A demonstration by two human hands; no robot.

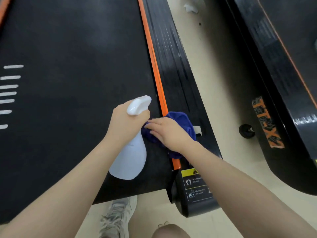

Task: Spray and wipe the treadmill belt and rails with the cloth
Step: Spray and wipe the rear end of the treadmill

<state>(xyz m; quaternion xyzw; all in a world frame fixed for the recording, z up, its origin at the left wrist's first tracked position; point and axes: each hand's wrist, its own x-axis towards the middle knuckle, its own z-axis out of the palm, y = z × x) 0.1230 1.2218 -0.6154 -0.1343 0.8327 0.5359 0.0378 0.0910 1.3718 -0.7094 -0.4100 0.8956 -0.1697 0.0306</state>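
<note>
- While crouched at the near right corner of the treadmill, pressed the right hand [169,133] flat on the blue cloth [181,121], fingers straight and spread toward the left, pinching nothing.
- Lay bunched across the orange stripe [155,66], that cloth, half on the belt [77,66] and half on the right rail [173,66].
- Gripped the white spray bottle [130,157] by its neck with the left hand [127,121], fingers curled round under the white trigger head [139,105]; could not tell whether a finger sat on the trigger.
- Held the bottle tilted, base toward the near edge, nozzle pointing far and right over the belt edge, just left of the cloth.
- Ran lengthwise away toward the far end, both belt and rail; so judged the coming wipe to go along that long axis, away from the body.
- Sat directly over the rail and stripe, the right hand, hence nearer for that stroke; hovered over the belt side, the left.
- Showed white markings [10,93] on the far left belt, a warning label [193,182] at the near rail end, a second treadmill [283,83] to the right across the pale floor [214,66], and a shoe [118,217] below.
</note>
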